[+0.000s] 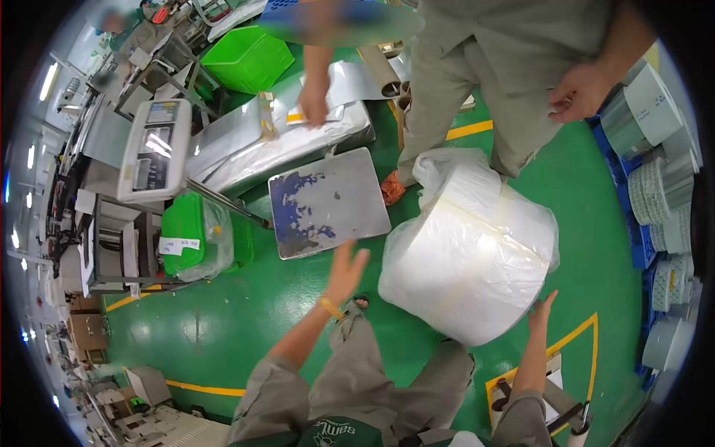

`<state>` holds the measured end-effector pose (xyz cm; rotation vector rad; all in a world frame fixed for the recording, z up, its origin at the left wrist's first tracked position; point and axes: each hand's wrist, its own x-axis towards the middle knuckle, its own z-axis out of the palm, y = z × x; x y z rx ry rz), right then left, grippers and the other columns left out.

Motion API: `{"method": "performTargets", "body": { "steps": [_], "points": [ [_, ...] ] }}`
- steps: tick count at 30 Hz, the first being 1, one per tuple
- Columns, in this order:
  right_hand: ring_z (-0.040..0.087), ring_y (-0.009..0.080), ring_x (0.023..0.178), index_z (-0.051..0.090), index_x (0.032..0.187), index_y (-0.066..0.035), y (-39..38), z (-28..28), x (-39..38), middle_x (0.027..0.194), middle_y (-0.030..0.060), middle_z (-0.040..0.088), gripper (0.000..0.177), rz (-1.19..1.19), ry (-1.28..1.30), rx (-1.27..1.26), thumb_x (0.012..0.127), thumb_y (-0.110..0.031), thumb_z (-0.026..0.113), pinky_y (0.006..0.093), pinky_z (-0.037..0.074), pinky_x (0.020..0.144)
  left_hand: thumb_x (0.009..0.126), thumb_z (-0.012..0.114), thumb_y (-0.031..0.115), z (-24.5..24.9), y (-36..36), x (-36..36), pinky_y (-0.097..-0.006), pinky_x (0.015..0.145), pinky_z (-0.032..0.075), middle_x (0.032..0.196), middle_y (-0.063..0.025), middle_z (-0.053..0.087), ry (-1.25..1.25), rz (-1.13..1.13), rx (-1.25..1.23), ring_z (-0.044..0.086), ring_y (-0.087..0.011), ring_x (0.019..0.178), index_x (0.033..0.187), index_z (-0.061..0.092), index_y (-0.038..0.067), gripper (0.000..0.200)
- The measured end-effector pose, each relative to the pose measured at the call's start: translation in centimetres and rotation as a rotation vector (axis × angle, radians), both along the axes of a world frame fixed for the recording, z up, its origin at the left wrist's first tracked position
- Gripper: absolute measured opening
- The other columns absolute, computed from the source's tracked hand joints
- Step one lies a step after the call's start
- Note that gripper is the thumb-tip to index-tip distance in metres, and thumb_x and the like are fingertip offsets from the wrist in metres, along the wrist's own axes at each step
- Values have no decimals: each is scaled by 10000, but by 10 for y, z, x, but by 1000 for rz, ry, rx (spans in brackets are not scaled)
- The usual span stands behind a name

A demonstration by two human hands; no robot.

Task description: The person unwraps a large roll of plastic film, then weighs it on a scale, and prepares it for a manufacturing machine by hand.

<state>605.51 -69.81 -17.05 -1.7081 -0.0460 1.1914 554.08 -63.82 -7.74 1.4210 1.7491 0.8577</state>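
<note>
A large white roll point(465, 261) wrapped in clear plastic rests on the green floor in front of me. My left hand point(347, 272), a yellow band on its wrist, is open with fingers apart near the front edge of a worn metal scale platform point(335, 201). To the right, my right hand point(543, 309) reaches beside the lower right side of the roll, fingers stretched out and nothing in it. The scale's display head point(156, 149) stands on a pole left of the platform.
A co-worker stands beyond the roll, one hand point(585, 91) hanging and the other point(313, 100) over a plastic-covered stack point(298, 145). Green bins point(249, 58) stand at the left and back. Wrapped rolls point(652, 190) on blue pallets point(633, 235) line the right.
</note>
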Motion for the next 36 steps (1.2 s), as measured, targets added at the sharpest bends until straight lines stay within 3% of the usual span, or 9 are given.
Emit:
{"method": "performTargets", "body": {
  "steps": [2, 5, 8, 11, 12, 16, 24, 27, 36],
  "points": [
    [207, 307, 1280, 197, 1348, -38, 8, -50, 26, 1394, 137, 224, 831, 80, 481, 232, 791, -630, 368, 444, 187, 1015, 863, 450, 421, -45, 19, 69, -352, 1027, 204, 1298, -224, 344, -259, 74, -135, 296, -318, 1237, 1213, 389, -57, 596],
    [222, 308, 1267, 210, 1338, -37, 31, -88, 16, 1380, 139, 239, 817, 75, 467, 159, 794, -626, 366, 444, 196, 1008, 866, 382, 489, -75, 55, 117, -326, 1034, 189, 1310, -214, 333, -585, 163, -298, 287, -298, 1245, 1213, 382, -69, 658],
    [236, 309, 1255, 224, 1328, -36, 37, -97, -2, 1367, 140, 254, 803, 79, 387, 83, 797, -622, 364, 443, 206, 1000, 855, 341, 542, -94, 66, 114, -315, 980, 275, 1216, -221, 447, -603, 70, -414, 398, -301, 1166, 1164, 461, -36, 667],
    [251, 310, 1243, 237, 1318, -34, 36, -98, -21, 1354, 142, 270, 790, 89, 319, 28, 800, -617, 362, 443, 216, 992, 853, 360, 535, -69, 56, 121, -337, 824, 392, 1006, -212, 567, -145, 135, -332, 530, -335, 956, 1032, 566, 11, 591],
    [255, 310, 1239, 242, 1315, -34, 38, -97, -25, 1349, 143, 275, 786, 100, 307, 16, 801, -616, 361, 442, 219, 990, 854, 406, 486, -82, 54, 124, -375, 663, 414, 825, -182, 589, -18, 207, -241, 552, -359, 745, 880, 604, 26, 502],
    [275, 311, 1223, 260, 1301, -32, 36, -99, -51, 1331, 145, 295, 769, 115, 236, -30, 804, -610, 358, 442, 233, 979, 831, 512, 348, -104, 44, 134, -380, 558, 398, 686, -144, 538, 156, 422, 108, 528, -331, 631, 751, 546, 10, 349],
    [313, 314, 1190, 296, 1274, -28, 31, -102, -87, 1296, 149, 336, 737, 147, 151, -122, 812, -599, 353, 440, 259, 959, 834, 419, 150, -109, 18, 91, -361, 553, 407, 651, -149, 527, 148, 394, 248, 522, -314, 593, 723, 539, -6, 226],
    [328, 315, 1178, 310, 1264, -26, 32, -101, -97, 1282, 151, 351, 726, 152, 122, -142, 815, -595, 350, 439, 269, 951, 827, 391, 127, -140, -5, 69, -351, 570, 418, 671, -159, 544, -9, 473, 165, 538, -298, 612, 737, 552, -21, 236],
    [371, 318, 1142, 350, 1234, -22, 34, -82, -138, 1242, 156, 396, 695, 251, -11, -216, 824, -582, 344, 438, 298, 928, 865, 311, 189, -180, -26, -9, -363, 608, 439, 711, -173, 589, 128, 631, -13, 554, -293, 618, 775, 570, -32, 352]
  ]
}}
